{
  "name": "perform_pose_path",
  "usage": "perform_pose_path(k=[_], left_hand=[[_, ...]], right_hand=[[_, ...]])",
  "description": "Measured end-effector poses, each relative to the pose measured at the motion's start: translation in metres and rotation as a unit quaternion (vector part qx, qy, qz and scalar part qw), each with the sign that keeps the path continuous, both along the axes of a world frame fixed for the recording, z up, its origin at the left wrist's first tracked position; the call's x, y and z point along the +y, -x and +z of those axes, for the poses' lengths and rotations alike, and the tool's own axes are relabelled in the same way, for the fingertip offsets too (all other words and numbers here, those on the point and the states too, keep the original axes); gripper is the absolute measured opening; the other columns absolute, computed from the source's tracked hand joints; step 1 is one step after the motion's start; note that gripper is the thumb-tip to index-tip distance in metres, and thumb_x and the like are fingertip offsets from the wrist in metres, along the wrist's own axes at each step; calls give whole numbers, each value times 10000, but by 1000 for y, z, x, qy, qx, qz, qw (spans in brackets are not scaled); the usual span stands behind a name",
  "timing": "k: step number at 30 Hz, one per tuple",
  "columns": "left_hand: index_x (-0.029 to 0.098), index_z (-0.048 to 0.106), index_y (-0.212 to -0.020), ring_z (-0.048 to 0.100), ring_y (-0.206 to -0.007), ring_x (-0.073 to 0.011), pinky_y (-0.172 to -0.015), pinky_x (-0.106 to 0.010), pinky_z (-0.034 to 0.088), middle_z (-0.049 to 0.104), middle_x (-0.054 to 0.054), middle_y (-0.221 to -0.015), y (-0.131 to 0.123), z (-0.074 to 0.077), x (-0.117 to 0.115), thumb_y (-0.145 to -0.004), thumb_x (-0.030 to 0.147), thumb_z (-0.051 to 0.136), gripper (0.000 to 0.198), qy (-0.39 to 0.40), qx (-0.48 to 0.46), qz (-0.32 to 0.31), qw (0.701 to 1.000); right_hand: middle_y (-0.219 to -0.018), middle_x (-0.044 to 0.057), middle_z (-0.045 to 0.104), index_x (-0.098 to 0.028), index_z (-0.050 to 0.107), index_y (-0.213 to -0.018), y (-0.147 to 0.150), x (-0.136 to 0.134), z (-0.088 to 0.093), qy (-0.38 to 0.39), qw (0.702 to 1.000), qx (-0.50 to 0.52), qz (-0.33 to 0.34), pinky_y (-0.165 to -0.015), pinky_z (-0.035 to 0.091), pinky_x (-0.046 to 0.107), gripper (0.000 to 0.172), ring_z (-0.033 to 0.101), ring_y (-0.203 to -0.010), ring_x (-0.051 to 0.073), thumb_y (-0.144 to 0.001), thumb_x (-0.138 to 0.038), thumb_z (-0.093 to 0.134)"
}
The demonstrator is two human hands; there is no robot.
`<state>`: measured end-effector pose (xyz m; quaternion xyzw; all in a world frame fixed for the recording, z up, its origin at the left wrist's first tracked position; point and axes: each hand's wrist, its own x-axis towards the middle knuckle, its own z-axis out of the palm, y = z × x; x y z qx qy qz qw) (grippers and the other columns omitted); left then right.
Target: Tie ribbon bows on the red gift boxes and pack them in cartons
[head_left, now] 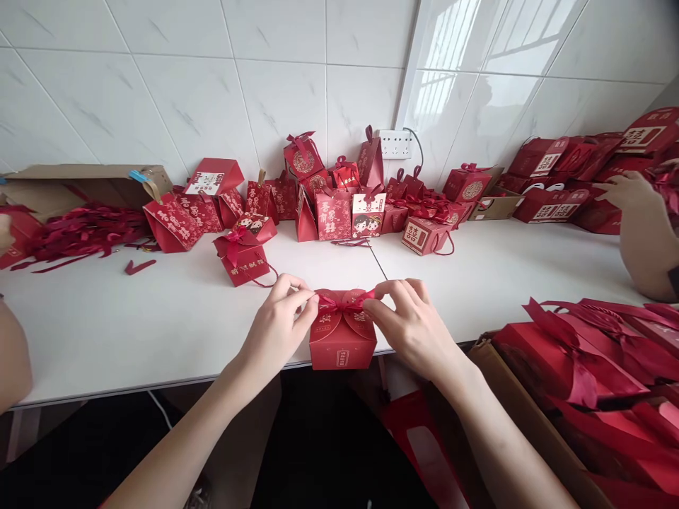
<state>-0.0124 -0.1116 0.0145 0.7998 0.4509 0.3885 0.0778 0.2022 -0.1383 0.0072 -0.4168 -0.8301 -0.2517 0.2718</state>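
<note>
A red gift box (343, 346) with pale printed characters sits at the table's front edge, straight ahead of me. Across its top runs a dark red ribbon (344, 305) tied in a bow. My left hand (289, 311) pinches the bow's left side between thumb and fingers. On the other side, my right hand (406, 311) pinches the right loop. Both hands are at the height of the box top, one at each side. Behind my left hand stands another red box (241, 260) with a bow and a cord handle.
Assorted red boxes (334, 215) line the white tiled wall. Loose ribbons (93, 230) are heaped at left beside a cardboard box (90, 173). A carton (530, 424) of bowed red boxes stands close on my right. Other people's arms (644, 233) reach in from both sides.
</note>
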Motion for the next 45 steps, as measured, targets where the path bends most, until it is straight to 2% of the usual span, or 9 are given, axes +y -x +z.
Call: perform_pose_path(k=[4, 7, 11, 15, 22, 26, 29, 39, 45], left_hand=[[166, 532, -701, 445, -507, -49, -508, -201, 396, 487, -9, -836, -7, 2, -14, -876, 236, 439, 210, 2, -19, -2, 1000], [190, 509, -740, 419, -498, -67, -508, -193, 368, 449, 40, -662, -13, 8, -23, -870, 238, 449, 150, 27, 6, 5, 1000], [208, 456, -708, 284, -413, -72, -440, -194, 270, 300, 87, -485, -17, 14, -26, -869, 264, 443, 171, 91, 38, 17, 995], [206, 481, -726, 303, -412, -71, -450, -192, 288, 330, 87, -495, -15, 13, -23, -854, 261, 446, 143, 99, 25, 10, 995], [204, 595, -876, 314, -406, -69, -443, -206, 309, 512, 64, -570, -9, 11, -18, -831, 281, 442, 177, 164, -5, -32, 986], [189, 574, -826, 334, -414, -59, -427, -219, 325, 652, -10, -822, -4, 4, -10, -800, 293, 474, 146, 213, -55, -63, 973], [184, 527, -754, 398, -464, -59, -459, -220, 373, 608, -34, -940, 0, -4, -4, -793, 278, 477, 113, 198, -97, -69, 973], [186, 444, -639, 417, -564, -93, -498, -210, 362, 406, 26, -684, -5, 1, -6, -862, 353, 468, 280, 212, -44, -74, 973], [183, 332, -548, 349, -540, -93, -474, -223, 307, 328, 28, -632, -2, -1, -1, -865, 359, 451, 382, 253, -84, -81, 960]], right_hand=[[-914, 99, 573, -163, 593, -927, -1, -5, -2, -4, 1000, 30, 6, -778, 385, 348, 242, 520, -777, 188, -901, -35, 390], [-827, 60, 598, -174, 561, -904, 4, -9, 0, 87, 988, 126, 3, -732, 397, 307, 134, 549, -713, 171, -936, -171, 431], [-567, -12, 514, -205, 457, -688, 16, -16, 6, 253, 934, 246, -49, -552, 346, 250, 329, 446, -491, 138, -965, -349, 351], [-488, -38, 423, -214, 370, -594, 29, -17, 10, 346, 884, 303, -84, -483, 269, 240, 421, 361, -447, 119, -928, -471, 373], [-546, -16, 534, -193, 503, -641, 33, -4, 7, 381, 833, 394, -76, -489, 315, 233, 354, 441, -493, 120, -855, -476, 490], [-589, -9, 556, -181, 546, -679, 29, 2, 2, 410, 806, 426, -15, -489, 328, 231, 281, 445, -517, 116, -837, -411, 517], [-565, -24, 503, -184, 496, -632, 26, 3, -1, 419, 794, 441, 15, -485, 308, 228, 298, 404, -513, 105, -835, -402, 504], [-536, -56, 380, -195, 417, -609, 24, 1, -6, 421, 794, 438, 28, -492, 261, 229, 316, 318, -506, 92, -843, -395, 493], [-559, -47, 369, -191, 405, -584, 18, 5, -8, 476, 736, 476, 67, -501, 258, 233, 372, 306, -529, 92, -815, -464, 508]])
